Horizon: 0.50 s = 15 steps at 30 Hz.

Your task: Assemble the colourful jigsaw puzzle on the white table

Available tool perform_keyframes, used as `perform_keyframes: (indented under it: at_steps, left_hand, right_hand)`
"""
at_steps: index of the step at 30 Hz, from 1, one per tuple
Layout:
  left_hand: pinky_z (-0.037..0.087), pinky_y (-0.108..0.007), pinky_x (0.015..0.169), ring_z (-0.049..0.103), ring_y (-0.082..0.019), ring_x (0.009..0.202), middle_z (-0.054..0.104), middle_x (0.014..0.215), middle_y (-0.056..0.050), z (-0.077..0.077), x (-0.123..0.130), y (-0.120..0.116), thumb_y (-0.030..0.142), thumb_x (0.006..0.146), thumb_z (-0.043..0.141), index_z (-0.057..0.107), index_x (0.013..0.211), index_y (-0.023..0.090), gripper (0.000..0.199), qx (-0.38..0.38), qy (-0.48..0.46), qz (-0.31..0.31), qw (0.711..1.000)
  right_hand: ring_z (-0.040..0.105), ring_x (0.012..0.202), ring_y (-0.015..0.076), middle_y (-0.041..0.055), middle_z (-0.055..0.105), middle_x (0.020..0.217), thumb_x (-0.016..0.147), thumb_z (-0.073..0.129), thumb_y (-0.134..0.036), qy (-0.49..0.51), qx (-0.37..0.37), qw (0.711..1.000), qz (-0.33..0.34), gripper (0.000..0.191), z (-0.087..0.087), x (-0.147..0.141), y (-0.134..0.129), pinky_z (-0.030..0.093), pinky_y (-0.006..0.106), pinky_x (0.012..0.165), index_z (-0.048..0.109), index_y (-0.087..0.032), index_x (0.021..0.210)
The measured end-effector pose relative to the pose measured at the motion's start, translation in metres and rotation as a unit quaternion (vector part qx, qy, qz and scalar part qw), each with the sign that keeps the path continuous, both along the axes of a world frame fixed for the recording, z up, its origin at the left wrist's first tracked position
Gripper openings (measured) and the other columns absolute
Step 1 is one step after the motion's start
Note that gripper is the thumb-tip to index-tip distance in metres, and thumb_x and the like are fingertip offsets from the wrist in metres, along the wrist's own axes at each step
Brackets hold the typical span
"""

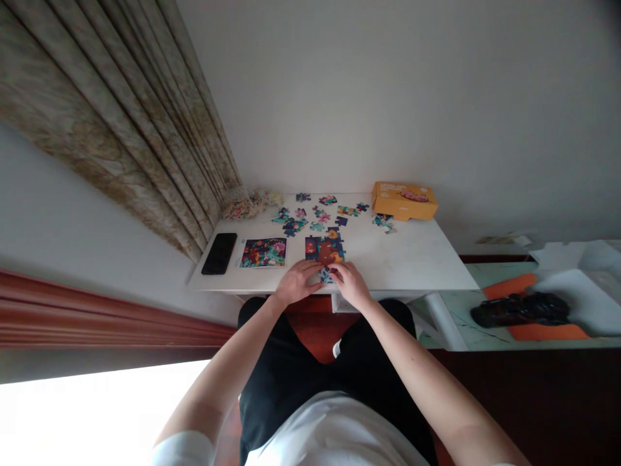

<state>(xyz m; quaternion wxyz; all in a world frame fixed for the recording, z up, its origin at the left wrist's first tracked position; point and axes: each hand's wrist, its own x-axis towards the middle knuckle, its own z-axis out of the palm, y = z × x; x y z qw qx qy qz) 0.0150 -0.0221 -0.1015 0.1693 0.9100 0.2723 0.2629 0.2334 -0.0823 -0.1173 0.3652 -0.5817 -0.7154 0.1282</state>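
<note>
The part-joined puzzle (332,250) lies near the surface's (402,259) front edge. There, the left hand (297,281) rests, grip apart; whether the right hand (353,283) has its grip clamped on anything, I cannot tell. White lettering on the yellow box (403,202) is too blurred to read. A picture card (263,253) lies beside the phone (219,254).

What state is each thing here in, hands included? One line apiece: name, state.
Puzzle: partly joined, near end partly covered
Loose pieces: scattered, some overlapping
Left hand: palm down, fingers at puzzle's near end
Right hand: fingers bent, at puzzle's near end
Picture sheet: flat, picture up
Phone: flat, unlit
Yellow box: lying down
Curtain: hanging in folds
</note>
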Motion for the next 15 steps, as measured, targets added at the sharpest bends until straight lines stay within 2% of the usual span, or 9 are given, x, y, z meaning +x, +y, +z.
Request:
perform_keyframes:
  at_steps: [4, 9, 12, 15]
  left_hand:
    - [0.050, -0.048, 0.116, 0.066, -0.028, 0.128, 0.071, 0.136, -0.012, 0.003, -0.001, -0.002, 0.038, 0.092, 0.077, 0.067, 0.136, 0.023, 0.048, -0.018, 0.003, 0.009, 1.000]
    - [0.041, -0.051, 0.123, 0.063, -0.028, 0.132, 0.068, 0.140, -0.010, 0.010, 0.000, -0.005, 0.036, 0.092, 0.076, 0.067, 0.137, 0.027, 0.047, -0.033, 0.040, 0.019, 0.998]
    - [0.037, -0.052, 0.125, 0.061, -0.028, 0.133, 0.067, 0.140, -0.011, 0.013, 0.005, -0.005, 0.033, 0.094, 0.074, 0.066, 0.138, 0.025, 0.046, -0.025, 0.054, 0.019, 0.998]
    - [0.034, -0.052, 0.126, 0.058, -0.029, 0.137, 0.066, 0.141, -0.012, 0.013, 0.013, -0.004, 0.032, 0.094, 0.073, 0.065, 0.139, 0.023, 0.046, -0.016, 0.057, 0.002, 0.998]
  right_hand:
    - [0.068, 0.103, 0.0289, 0.0111, 0.076, 0.107, 0.098, 0.062, -0.024, 0.048, -0.004, 0.999, -0.016, 0.019, -0.001, 0.005, -0.006, 0.057, 0.045, 0.094, 0.074, -0.024, 0.113]
    - [0.071, 0.094, 0.0271, 0.0097, 0.078, 0.104, 0.095, 0.068, -0.034, 0.113, -0.040, 0.992, -0.038, 0.017, 0.001, 0.036, -0.009, 0.058, 0.044, 0.090, 0.077, -0.026, 0.107]
    - [0.072, 0.093, 0.0266, 0.0091, 0.078, 0.101, 0.093, 0.071, -0.036, 0.118, -0.059, 0.991, -0.022, 0.019, 0.004, 0.054, -0.006, 0.058, 0.043, 0.089, 0.079, -0.026, 0.106]
    - [0.072, 0.096, 0.0262, 0.0085, 0.078, 0.100, 0.092, 0.072, -0.033, 0.112, -0.071, 0.991, -0.001, 0.015, 0.006, 0.060, -0.003, 0.057, 0.043, 0.091, 0.079, -0.026, 0.104]
